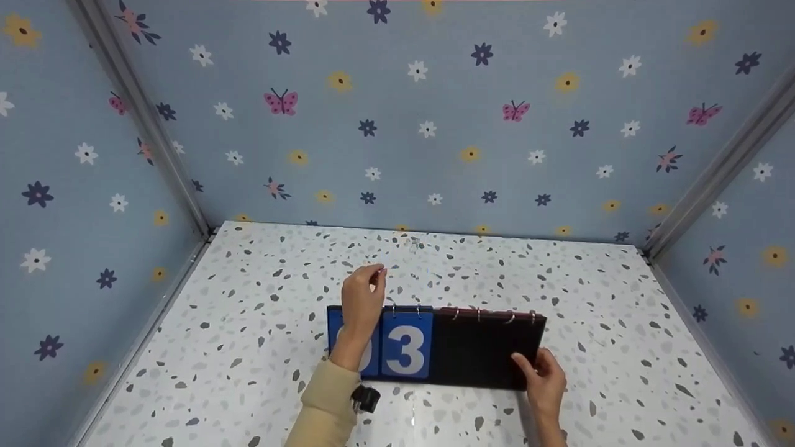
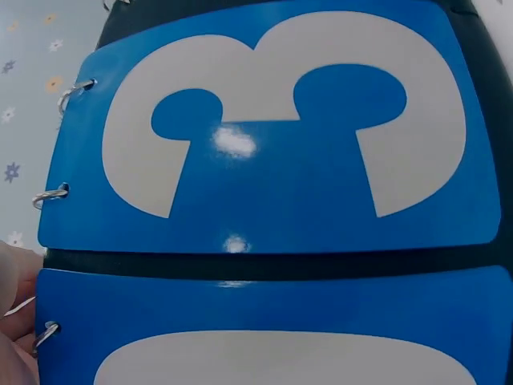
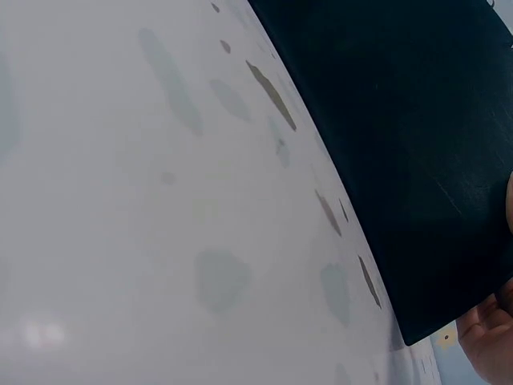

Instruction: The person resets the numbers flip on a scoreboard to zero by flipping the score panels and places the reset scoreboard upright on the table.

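A flip scoreboard (image 1: 478,351) stands tilted on the speckled surface, its right half plain black. On its left half hang two blue number cards on metal rings. The inner card (image 1: 407,344) reads 3; my left forearm covers most of the outer card (image 2: 240,301). My left hand (image 1: 362,298) is at the board's upper edge, over the outer card, with thumb and fingertips brought together; I cannot tell whether they pinch anything. With the thumb in front and fingers behind, my right hand (image 1: 546,382) grips the board's lower right corner.
White speckled tabletop (image 1: 248,323) extends around the board. Flower-patterned blue panels (image 1: 397,124) rise at the back and both sides, joined by grey metal posts (image 1: 143,112). A small black device (image 1: 365,398) sits at the left wrist, by a beige sleeve (image 1: 326,397).
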Available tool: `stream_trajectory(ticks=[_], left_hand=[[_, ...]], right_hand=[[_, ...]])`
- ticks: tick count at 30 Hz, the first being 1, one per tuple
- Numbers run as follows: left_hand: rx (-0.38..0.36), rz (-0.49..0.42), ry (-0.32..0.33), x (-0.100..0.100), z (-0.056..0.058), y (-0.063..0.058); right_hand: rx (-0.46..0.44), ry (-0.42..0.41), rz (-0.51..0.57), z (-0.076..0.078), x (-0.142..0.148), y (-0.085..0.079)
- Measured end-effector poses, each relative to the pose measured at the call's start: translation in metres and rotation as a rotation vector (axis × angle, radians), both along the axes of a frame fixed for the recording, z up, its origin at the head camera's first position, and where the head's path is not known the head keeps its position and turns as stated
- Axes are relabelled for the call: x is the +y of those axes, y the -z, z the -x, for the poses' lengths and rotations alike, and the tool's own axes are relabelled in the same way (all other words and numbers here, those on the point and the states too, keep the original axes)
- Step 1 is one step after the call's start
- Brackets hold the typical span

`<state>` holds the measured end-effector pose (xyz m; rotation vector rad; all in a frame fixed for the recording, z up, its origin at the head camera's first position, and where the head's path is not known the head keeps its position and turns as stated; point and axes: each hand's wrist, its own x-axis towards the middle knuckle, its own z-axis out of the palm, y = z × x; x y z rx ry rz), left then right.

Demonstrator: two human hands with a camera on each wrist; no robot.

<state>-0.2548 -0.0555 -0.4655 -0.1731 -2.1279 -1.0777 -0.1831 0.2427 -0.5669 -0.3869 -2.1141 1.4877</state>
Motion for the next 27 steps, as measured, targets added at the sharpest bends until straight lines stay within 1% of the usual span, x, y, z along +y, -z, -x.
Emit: stream_trajectory(ticks=[7, 12, 15, 18, 21, 24, 27], left_hand=[[0.175, -0.093, 0.033, 0.0, -0.02, 0.004], [0.257, -0.151, 0.043, 0.003, -0.039, 0.01], [0.287, -0.161, 0.047, 0.007, -0.051, 0.015], [0.284, -0.158, 0.058, 0.011, -0.061, 0.019], [0.246, -0.17, 0.066, 0.014, -0.07, 0.025], [0.177, -0.193, 0.055, 0.015, -0.08, 0.036], [0.107, -0.189, 0.012, 0.016, -0.087, 0.048]], right_hand=[[-0.003, -0.002, -0.007, 0.0, 0.001, 0.001], [0.002, -0.011, 0.007, -0.002, 0.001, 0.0], [0.017, -0.022, 0.012, -0.004, -0.002, -0.006], [0.03, -0.021, 0.005, -0.008, -0.008, -0.017], [0.03, -0.008, -0.011, -0.013, -0.014, -0.027], [0.023, 0.002, -0.012, -0.014, -0.016, -0.03], [0.026, 0.0, -0.008, -0.015, -0.016, -0.031]])
